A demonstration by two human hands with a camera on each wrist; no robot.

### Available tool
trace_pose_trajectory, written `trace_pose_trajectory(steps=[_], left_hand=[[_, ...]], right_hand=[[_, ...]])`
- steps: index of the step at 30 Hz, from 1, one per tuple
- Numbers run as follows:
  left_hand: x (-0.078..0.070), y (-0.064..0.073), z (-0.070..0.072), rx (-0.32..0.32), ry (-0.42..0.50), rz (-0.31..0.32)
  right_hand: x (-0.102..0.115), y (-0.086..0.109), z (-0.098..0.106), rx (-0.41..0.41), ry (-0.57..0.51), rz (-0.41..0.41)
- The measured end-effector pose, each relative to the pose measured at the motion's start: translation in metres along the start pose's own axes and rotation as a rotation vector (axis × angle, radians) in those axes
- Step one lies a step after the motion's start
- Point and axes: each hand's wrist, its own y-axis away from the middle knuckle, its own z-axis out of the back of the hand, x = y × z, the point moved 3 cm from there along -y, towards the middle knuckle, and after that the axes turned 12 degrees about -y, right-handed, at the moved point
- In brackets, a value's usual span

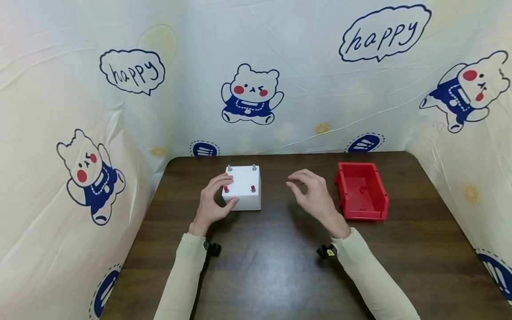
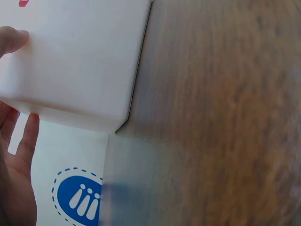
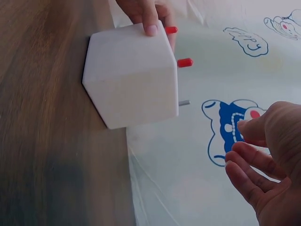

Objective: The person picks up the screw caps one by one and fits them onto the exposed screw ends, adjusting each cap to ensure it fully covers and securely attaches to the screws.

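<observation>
A white box [image 1: 242, 180] stands on the table with metal posts on its top. Two front posts wear red caps [image 1: 253, 189]; the two rear metal posts [image 1: 254, 167] are bare. My left hand [image 1: 210, 203] grips the box from its left side, thumb on the near face and fingers at the far left. Between the box and a red bin [image 1: 354, 205], my right hand [image 1: 316, 195] hovers above the table. Its fingers are relaxed and bent, the thumb apart from them, with nothing visible in between. The right wrist view shows the box's bare post [image 3: 184, 103] side-on.
Small red pieces [image 1: 363, 190] lie inside the bin, to the right of my right hand. The dark wooden table [image 1: 264, 266] ends at a printed cloth [image 1: 304, 111] hanging behind it and along both sides.
</observation>
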Motion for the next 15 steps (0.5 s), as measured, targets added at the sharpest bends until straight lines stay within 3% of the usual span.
trace_pose_trajectory(steps=[6, 15], left_hand=[[0.02, 0.006, -0.005, 0.024, -0.03, 0.024], [0.024, 0.006, -0.004, 0.041, -0.025, 0.026]], right_hand=[[-0.005, 0.003, 0.008, -0.006, -0.001, -0.027], [-0.01, 0.006, 0.019, -0.035, 0.013, -0.035]])
